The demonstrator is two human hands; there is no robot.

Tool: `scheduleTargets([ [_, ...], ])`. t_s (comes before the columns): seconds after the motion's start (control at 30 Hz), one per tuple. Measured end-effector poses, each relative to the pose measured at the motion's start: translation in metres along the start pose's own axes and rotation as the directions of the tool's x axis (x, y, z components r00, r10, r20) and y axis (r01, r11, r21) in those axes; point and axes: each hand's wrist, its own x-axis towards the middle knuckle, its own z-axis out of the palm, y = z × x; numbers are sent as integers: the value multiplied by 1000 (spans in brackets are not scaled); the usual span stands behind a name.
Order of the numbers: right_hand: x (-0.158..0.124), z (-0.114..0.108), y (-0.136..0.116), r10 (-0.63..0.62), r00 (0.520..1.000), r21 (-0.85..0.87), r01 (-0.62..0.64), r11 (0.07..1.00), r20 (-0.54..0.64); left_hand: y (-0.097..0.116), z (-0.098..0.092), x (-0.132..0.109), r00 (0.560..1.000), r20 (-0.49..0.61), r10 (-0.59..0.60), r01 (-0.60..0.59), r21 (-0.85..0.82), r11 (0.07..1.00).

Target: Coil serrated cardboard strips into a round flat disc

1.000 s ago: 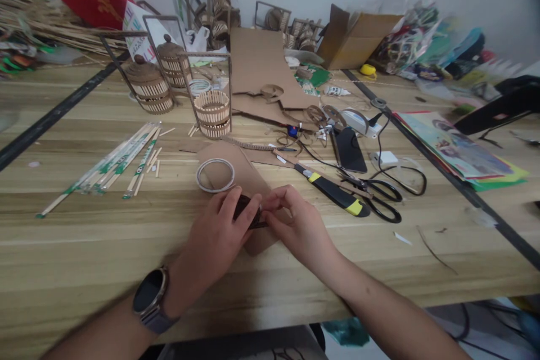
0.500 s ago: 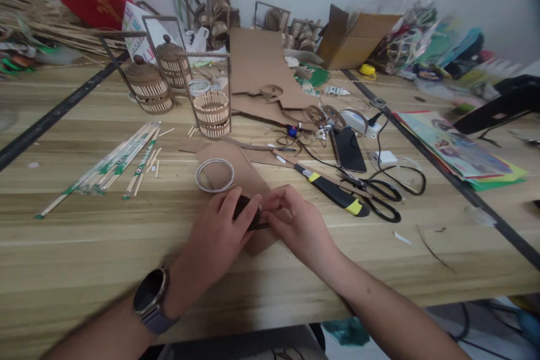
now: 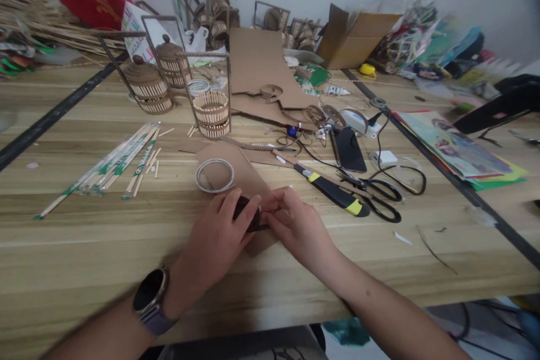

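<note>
My left hand, with a watch on its wrist, curls its fingers over a dark brown coil, which looks like a rolled cardboard strip. Most of that coil is hidden under the fingers. My right hand pinches beside it, at the end of a dark strip that runs out from the coil. Beneath both hands lies a piece of brown cardboard. A pale ring rests partly on this cardboard, just beyond my left hand.
To the right lie a utility knife, scissors and a phone. Wrapped chopsticks are on the left. Small slatted buckets with tall handles, one an open bucket, stand behind. A cardboard box sits at the back.
Almost nothing differs. Both hands keep their places on the coil and strip, with only a very slight shift of the right fingers.
</note>
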Motion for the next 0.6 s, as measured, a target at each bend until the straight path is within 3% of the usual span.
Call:
scheduleTargets([
  [0.6, -2, 3, 3, -145, 989, -137, 143, 980, 0, 3, -1, -2, 999, 37, 4, -5, 32, 999],
])
